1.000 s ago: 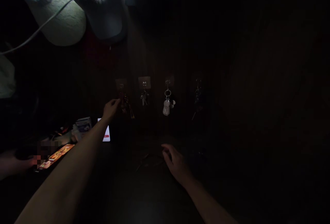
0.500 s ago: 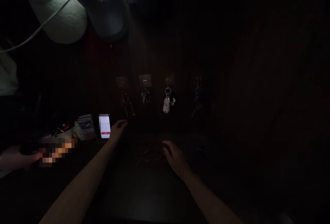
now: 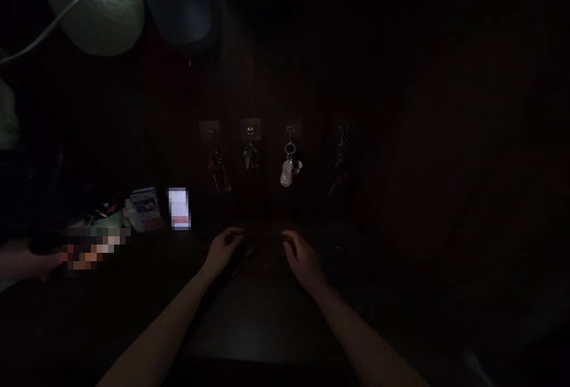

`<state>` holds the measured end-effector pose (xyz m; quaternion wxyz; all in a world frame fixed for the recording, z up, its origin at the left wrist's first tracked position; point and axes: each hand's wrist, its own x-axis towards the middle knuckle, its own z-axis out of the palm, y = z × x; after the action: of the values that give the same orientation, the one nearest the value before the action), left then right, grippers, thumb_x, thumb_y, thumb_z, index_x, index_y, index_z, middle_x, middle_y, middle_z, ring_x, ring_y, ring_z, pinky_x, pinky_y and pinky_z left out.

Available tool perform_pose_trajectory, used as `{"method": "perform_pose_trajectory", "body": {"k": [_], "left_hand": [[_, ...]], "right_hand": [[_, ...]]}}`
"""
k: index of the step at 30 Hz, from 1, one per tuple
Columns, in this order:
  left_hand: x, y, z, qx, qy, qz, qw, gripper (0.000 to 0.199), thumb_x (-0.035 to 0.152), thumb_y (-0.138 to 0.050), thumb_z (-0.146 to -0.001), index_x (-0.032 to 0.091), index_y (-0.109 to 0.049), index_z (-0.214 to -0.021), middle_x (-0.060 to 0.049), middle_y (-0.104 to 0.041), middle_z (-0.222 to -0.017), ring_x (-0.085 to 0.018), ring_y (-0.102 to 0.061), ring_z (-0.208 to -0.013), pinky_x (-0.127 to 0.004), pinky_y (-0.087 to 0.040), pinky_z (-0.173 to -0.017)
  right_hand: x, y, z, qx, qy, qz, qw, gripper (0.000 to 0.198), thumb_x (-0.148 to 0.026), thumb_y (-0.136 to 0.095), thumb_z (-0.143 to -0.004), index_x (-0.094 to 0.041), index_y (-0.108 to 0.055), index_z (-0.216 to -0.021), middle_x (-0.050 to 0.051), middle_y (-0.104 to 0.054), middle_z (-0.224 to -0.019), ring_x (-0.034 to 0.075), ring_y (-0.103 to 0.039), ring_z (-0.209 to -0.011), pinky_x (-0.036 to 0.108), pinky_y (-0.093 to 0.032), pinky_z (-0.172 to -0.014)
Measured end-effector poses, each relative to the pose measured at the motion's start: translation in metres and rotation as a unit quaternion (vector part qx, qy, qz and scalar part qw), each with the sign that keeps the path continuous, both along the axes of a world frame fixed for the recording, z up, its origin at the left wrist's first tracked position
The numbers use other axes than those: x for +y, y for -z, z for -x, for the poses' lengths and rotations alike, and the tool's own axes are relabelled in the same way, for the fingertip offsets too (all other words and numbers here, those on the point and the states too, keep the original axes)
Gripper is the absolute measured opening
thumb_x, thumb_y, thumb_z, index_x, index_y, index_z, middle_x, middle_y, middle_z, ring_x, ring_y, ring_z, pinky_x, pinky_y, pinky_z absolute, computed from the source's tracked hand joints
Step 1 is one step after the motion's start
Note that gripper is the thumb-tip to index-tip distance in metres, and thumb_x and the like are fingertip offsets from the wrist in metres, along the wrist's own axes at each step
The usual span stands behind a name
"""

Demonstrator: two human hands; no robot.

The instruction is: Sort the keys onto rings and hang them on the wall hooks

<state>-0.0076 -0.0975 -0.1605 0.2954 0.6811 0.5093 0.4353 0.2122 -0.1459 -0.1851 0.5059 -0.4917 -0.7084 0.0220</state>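
The scene is very dark. My left hand (image 3: 225, 249) is just above or on the dark tabletop (image 3: 249, 333), its fingers curved and slightly apart, with nothing visible in them. Opposite it, my right hand (image 3: 304, 259) has thumb and fingers apart and also looks to hold nothing. Between the two lies a thin, dark, strap-like thing (image 3: 262, 264), too dim to name. Behind my hands, a row of wall hooks bears a silver key ring with a pale fob (image 3: 287, 172), a small bunch of keys (image 3: 250, 156), and dim key bunches at left (image 3: 217, 167) and right (image 3: 341, 155).
A lit phone (image 3: 179, 209) stands upright left of my hands, beside a small box (image 3: 146, 209). Farther left, another person's hand (image 3: 31, 259) is at a blurred-out bright thing. Two caps, one pale (image 3: 104, 19) and one grey (image 3: 187, 16), hang above, with a white cable (image 3: 57, 16) crossing.
My left hand has moved right and down, away from the phone toward my right hand. The view has tipped a little, so the hooks appear higher. My right hand has barely moved.
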Motion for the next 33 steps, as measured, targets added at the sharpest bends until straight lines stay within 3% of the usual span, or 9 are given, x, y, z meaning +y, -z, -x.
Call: {"method": "perform_pose_trajectory", "body": {"k": [9,17,23,29,33], "left_hand": [[-0.016,0.022,-0.007,0.154,-0.002,-0.109,0.982,0.027,0.037,-0.046,-0.082,0.024,-0.064,-0.096,-0.004,-0.066,-0.099,-0.022,-0.059,-0.096,-0.035,-0.044,-0.087],[-0.032,0.016,-0.015,0.316,0.005,-0.128,0.940,0.034,0.044,-0.046,-0.082,0.024,-0.062,-0.105,-0.008,-0.062,-0.105,-0.026,-0.052,-0.101,-0.042,-0.038,-0.085],[-0.034,0.019,-0.013,0.320,0.051,-0.125,0.938,0.046,0.055,-0.051,-0.075,0.025,-0.060,-0.108,-0.007,-0.059,-0.109,-0.027,-0.050,-0.103,-0.042,-0.036,-0.087],[-0.032,0.019,-0.008,0.284,0.086,-0.111,0.948,0.058,0.056,-0.062,-0.065,0.023,-0.054,-0.112,-0.007,-0.058,-0.110,-0.027,-0.051,-0.103,-0.041,-0.036,-0.088],[-0.031,0.017,-0.003,0.273,0.099,-0.089,0.953,0.049,0.048,-0.067,-0.064,0.021,-0.057,-0.104,-0.006,-0.060,-0.103,-0.025,-0.053,-0.098,-0.040,-0.038,-0.085]], "right_hand": [[0.001,-0.001,-0.002,0.003,0.048,0.004,0.999,0.026,-0.021,-0.037,-0.086,-0.021,-0.053,-0.106,0.006,-0.064,-0.100,0.018,-0.062,-0.091,0.030,-0.049,-0.080],[0.002,-0.002,-0.003,-0.027,0.071,0.044,0.996,0.026,-0.017,-0.038,-0.084,-0.020,-0.055,-0.104,0.007,-0.062,-0.099,0.020,-0.059,-0.092,0.034,-0.047,-0.080],[0.001,0.000,-0.003,-0.111,0.053,0.099,0.987,0.030,-0.008,-0.043,-0.077,-0.021,-0.059,-0.099,0.006,-0.063,-0.099,0.022,-0.053,-0.097,0.037,-0.042,-0.084],[-0.006,-0.002,-0.007,-0.184,0.030,0.152,0.971,0.021,-0.016,-0.055,-0.075,-0.022,-0.060,-0.094,0.005,-0.061,-0.104,0.023,-0.051,-0.099,0.039,-0.037,-0.082],[-0.007,-0.005,-0.008,-0.181,0.029,0.139,0.973,0.011,-0.017,-0.052,-0.079,-0.022,-0.059,-0.085,0.003,-0.063,-0.097,0.021,-0.053,-0.095,0.036,-0.037,-0.079]]}}
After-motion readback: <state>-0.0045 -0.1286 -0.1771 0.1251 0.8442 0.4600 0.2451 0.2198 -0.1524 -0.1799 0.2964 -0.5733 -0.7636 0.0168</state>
